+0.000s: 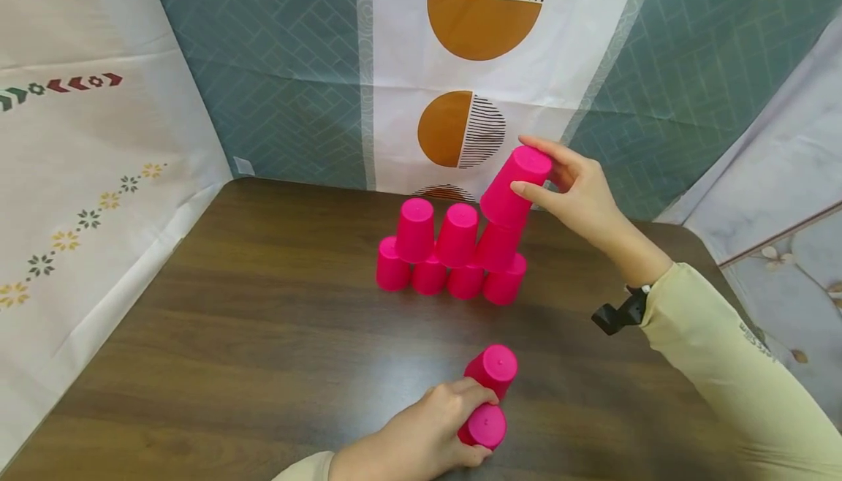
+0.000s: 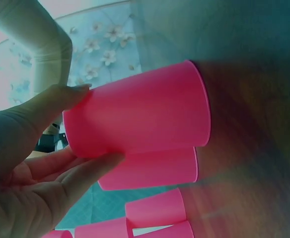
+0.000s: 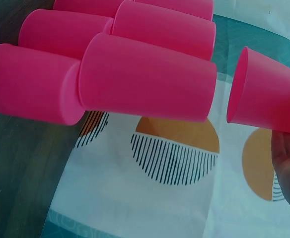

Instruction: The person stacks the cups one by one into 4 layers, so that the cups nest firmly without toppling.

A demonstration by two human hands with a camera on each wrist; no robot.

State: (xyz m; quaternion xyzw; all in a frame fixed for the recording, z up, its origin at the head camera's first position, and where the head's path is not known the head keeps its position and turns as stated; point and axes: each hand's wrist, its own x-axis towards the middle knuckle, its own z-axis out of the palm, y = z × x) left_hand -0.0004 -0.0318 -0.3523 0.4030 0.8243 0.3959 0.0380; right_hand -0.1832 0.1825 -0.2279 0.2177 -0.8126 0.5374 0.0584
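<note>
A two-row stack of upside-down pink cups stands toward the back of the table, with several cups in the bottom row (image 1: 429,277) and three in the upper row (image 1: 457,236). My right hand (image 1: 582,192) holds another pink cup (image 1: 509,188) between thumb and fingers, tilted above the upper row's right cup (image 3: 147,79). A gap separates the two in the right wrist view. Near the front, my left hand (image 1: 427,422) grips an upside-down pink cup (image 2: 140,111) around its base end. Just behind that cup stands another pink cup (image 1: 495,370).
The brown wooden table (image 1: 263,335) extends to both sides of the cups. A patterned cloth (image 1: 302,72) hangs behind its back edge. White cloths hang at the left (image 1: 99,174) and right (image 1: 776,159).
</note>
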